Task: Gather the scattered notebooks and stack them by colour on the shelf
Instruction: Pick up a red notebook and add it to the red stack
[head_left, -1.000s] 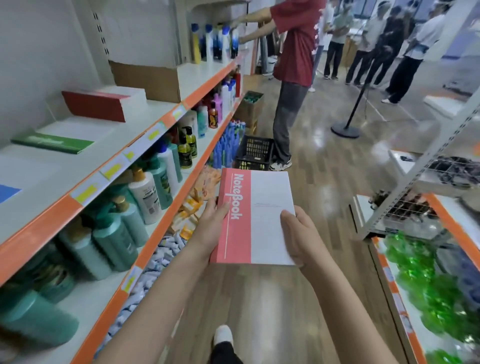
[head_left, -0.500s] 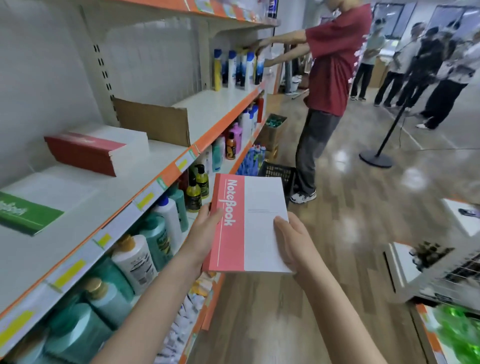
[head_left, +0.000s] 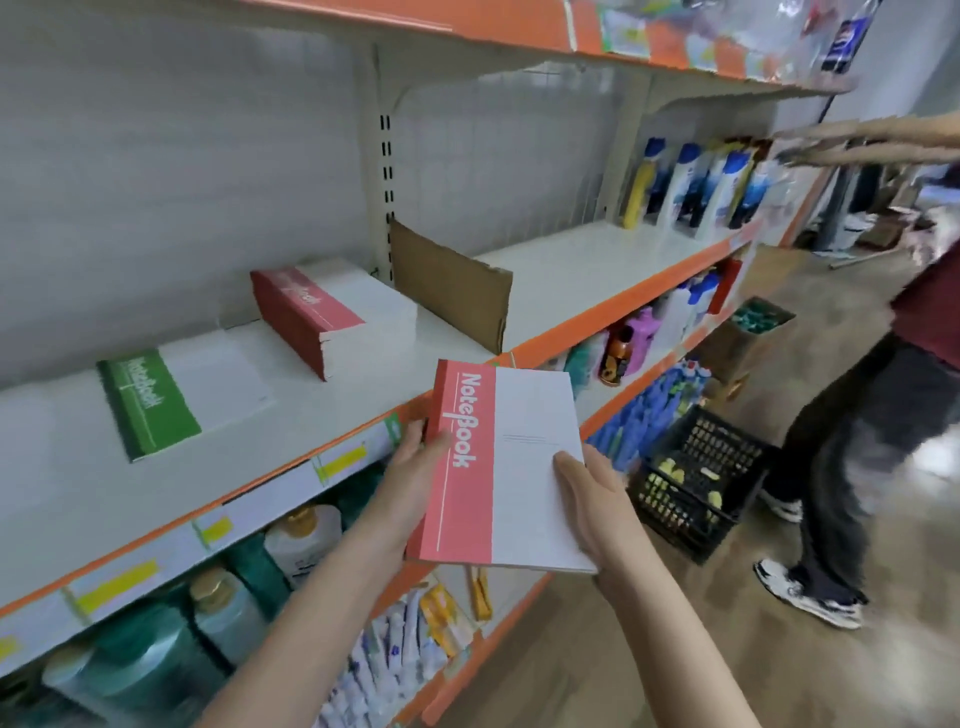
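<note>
I hold a red-and-white notebook (head_left: 509, 467) in front of the shelf edge with both hands. My left hand (head_left: 410, 478) grips its red spine side, thumb on the cover. My right hand (head_left: 592, 504) grips its white right edge, thumb on top. On the white shelf (head_left: 291, 415) a tall stack of red notebooks (head_left: 332, 312) stands beside a cardboard divider (head_left: 452, 286). A green notebook (head_left: 176, 400) lies flat further left on the same shelf.
Bottles fill the lower shelves (head_left: 228, 613) and the far end of the upper one (head_left: 696, 182). A person in a red shirt and dark trousers (head_left: 872, 447) stands at the right, arms stretched to the shelf. A black crate (head_left: 696, 483) sits on the floor.
My view has turned left toward the shelf, and the notebook in both hands has come closer to the shelf edge, near the red stack.
</note>
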